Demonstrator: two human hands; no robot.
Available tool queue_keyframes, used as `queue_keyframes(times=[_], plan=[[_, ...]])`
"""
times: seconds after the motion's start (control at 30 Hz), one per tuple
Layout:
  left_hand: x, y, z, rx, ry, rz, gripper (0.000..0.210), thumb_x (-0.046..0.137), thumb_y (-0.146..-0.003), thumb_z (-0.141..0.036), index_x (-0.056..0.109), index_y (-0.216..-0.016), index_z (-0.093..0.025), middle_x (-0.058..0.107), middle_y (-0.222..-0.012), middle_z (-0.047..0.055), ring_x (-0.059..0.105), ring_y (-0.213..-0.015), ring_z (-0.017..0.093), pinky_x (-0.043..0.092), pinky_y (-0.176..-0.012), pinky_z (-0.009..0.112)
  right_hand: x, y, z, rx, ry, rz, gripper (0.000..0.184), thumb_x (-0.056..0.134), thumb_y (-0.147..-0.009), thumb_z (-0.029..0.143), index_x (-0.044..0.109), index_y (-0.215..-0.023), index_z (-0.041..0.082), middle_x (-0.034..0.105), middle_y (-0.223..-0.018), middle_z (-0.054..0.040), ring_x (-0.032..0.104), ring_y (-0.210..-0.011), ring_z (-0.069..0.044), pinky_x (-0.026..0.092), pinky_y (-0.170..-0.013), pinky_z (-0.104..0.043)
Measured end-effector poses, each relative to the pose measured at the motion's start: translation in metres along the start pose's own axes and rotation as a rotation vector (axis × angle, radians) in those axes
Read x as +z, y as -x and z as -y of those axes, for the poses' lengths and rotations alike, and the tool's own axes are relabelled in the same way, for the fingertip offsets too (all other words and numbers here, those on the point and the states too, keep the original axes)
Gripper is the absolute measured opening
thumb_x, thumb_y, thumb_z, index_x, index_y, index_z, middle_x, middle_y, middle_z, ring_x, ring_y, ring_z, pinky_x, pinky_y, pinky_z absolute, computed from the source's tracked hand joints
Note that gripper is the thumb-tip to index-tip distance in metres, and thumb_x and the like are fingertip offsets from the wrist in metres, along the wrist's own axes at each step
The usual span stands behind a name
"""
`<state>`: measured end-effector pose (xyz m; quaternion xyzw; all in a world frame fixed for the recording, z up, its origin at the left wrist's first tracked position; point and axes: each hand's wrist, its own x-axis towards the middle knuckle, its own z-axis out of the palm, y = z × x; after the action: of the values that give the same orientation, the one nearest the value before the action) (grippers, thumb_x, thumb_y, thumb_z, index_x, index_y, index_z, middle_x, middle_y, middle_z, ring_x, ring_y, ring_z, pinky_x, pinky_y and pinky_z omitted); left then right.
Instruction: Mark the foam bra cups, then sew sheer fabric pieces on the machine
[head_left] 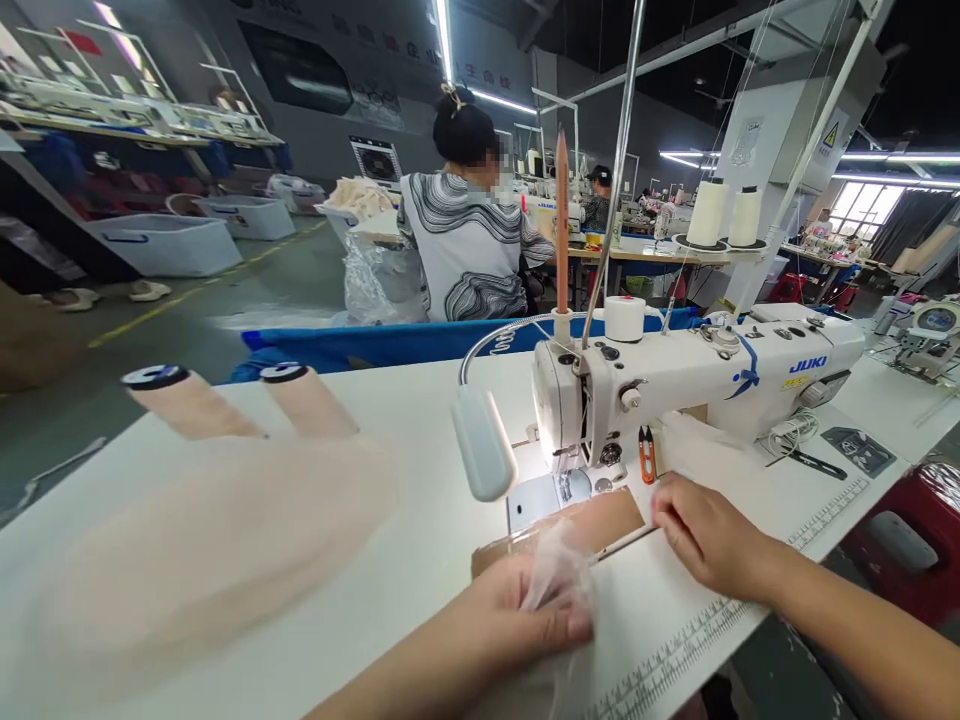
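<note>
My left hand (517, 612) is closed around a bunch of sheer white fabric (559, 565) at the front of the sewing table. To its right, my right hand (701, 530) is pinched on the far end of a thin pale strip (626, 542) that runs between the two hands. Whether the strip belongs to the sheer fabric, I cannot tell. Just behind the hands lies a flat brown piece (619, 512), next to the needle plate (531, 500) of a white sewing machine (675, 370). Orange thread snips (646, 457) stand close to my right hand.
Blurred peach fabric (225, 550) covers the table's left side, with two peach thread cones (311, 400) behind it. A lamp (482, 445) hangs left of the needle. A printed ruler (675, 655) follows the front edge. A co-worker (465, 220) sits beyond the table.
</note>
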<state>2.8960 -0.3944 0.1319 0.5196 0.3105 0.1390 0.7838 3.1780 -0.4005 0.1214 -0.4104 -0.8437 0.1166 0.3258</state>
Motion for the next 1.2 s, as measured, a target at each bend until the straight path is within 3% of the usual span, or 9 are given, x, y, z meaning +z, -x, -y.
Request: queue_keyframes(times=[0.17, 0.3, 0.4, 0.57, 0.7, 0.87, 0.97, 1.07, 1.2], plan=[[-0.002, -0.004, -0.005, 0.025, 0.066, -0.059, 0.055, 0.093, -0.066, -0.066, 0.08, -0.096, -0.022, 0.079, -0.099, 0.007, 0.072, -0.099, 0.03, 0.053, -0.103, 0.044, 0.018, 0.003, 0.046, 0.094, -0.271, 0.014, 0.013, 0.053, -0.111, 0.035, 0.057, -0.107, 0.024, 0.063, -0.099, -0.0035, 0.06, -0.085, -0.018, 0.049, -0.071, -0.028], [-0.005, -0.004, -0.001, 0.045, 0.025, -0.035, 0.052, 0.09, -0.072, -0.066, 0.08, -0.098, -0.022, 0.079, -0.101, 0.007, 0.07, -0.105, 0.031, 0.049, -0.109, 0.046, 0.032, -0.008, 0.053, 0.249, -0.54, -0.029, 0.045, 0.062, -0.103, 0.067, 0.063, -0.111, 0.023, 0.06, -0.097, -0.0026, 0.058, -0.085, -0.018, 0.049, -0.07, -0.028], [-0.005, -0.003, -0.001, 0.006, 0.009, -0.015, 0.056, 0.089, -0.071, -0.068, 0.08, -0.1, -0.021, 0.078, -0.104, 0.007, 0.069, -0.108, 0.032, 0.05, -0.106, 0.043, 0.044, -0.014, 0.054, 0.331, -0.616, -0.036, 0.048, 0.064, -0.099, 0.069, 0.061, -0.1, 0.022, 0.053, -0.086, 0.0011, 0.053, -0.074, -0.016, 0.046, -0.064, -0.026], [-0.006, -0.003, 0.0, -0.032, 0.014, -0.025, 0.059, 0.09, -0.073, -0.066, 0.08, -0.104, -0.017, 0.077, -0.101, 0.007, 0.068, -0.106, 0.029, 0.049, -0.1, 0.037, 0.06, -0.015, 0.065, -0.018, -0.103, -0.251, 0.018, 0.048, -0.107, 0.025, 0.045, -0.089, 0.024, 0.052, -0.078, 0.0021, 0.049, -0.069, -0.017, 0.04, -0.062, -0.028], [-0.009, -0.005, 0.006, 0.024, 0.008, 0.065, 0.045, 0.092, -0.076, -0.057, 0.075, -0.085, -0.017, 0.068, -0.082, 0.001, 0.063, -0.086, 0.02, 0.049, -0.088, 0.03, 0.062, -0.018, 0.053, -0.354, 0.29, -0.341, 0.019, 0.042, -0.103, 0.011, 0.045, -0.09, 0.024, 0.053, -0.077, 0.0008, 0.047, -0.066, -0.018, 0.036, -0.06, -0.031], [-0.009, -0.004, 0.012, 0.019, -0.002, 0.115, 0.043, 0.093, -0.073, -0.055, 0.071, -0.08, -0.019, 0.065, -0.075, 0.0, 0.064, -0.078, 0.021, 0.054, -0.091, 0.037, 0.045, -0.014, 0.018, -0.259, 0.432, -0.358, 0.033, 0.032, -0.106, 0.004, 0.044, -0.084, 0.026, 0.049, -0.072, 0.0, 0.043, -0.064, -0.02, 0.036, -0.058, -0.033], [-0.01, -0.005, 0.012, 0.025, -0.021, 0.049, 0.045, 0.09, -0.076, -0.06, 0.072, -0.086, -0.019, 0.067, -0.081, 0.001, 0.065, -0.083, 0.022, 0.055, -0.091, 0.037, 0.031, -0.006, 0.02, -0.116, 0.268, -0.249, 0.025, 0.04, -0.11, 0.016, 0.049, -0.088, 0.023, 0.056, -0.079, -0.0021, 0.051, -0.071, -0.02, 0.042, -0.064, -0.031], [-0.011, -0.006, 0.009, 0.014, -0.01, 0.047, 0.047, 0.09, -0.075, -0.062, 0.072, -0.089, -0.02, 0.066, -0.083, 0.001, 0.063, -0.086, 0.023, 0.054, -0.091, 0.036, 0.022, -0.007, 0.035, 0.188, -0.205, -0.034, 0.024, 0.05, -0.113, 0.042, 0.06, -0.105, 0.021, 0.066, -0.101, -0.0065, 0.063, -0.092, -0.021, 0.05, -0.079, -0.033], [-0.01, -0.003, 0.004, 0.023, -0.06, 0.077, 0.047, 0.088, -0.077, -0.062, 0.067, -0.081, -0.02, 0.055, -0.074, -0.003, 0.055, -0.078, 0.018, 0.05, -0.084, 0.032, 0.029, -0.023, 0.045, 0.413, -0.754, 0.293, 0.071, 0.061, -0.095, 0.081, 0.062, -0.135, 0.024, 0.063, -0.135, -0.011, 0.059, -0.124, -0.028, 0.047, -0.101, -0.04]])
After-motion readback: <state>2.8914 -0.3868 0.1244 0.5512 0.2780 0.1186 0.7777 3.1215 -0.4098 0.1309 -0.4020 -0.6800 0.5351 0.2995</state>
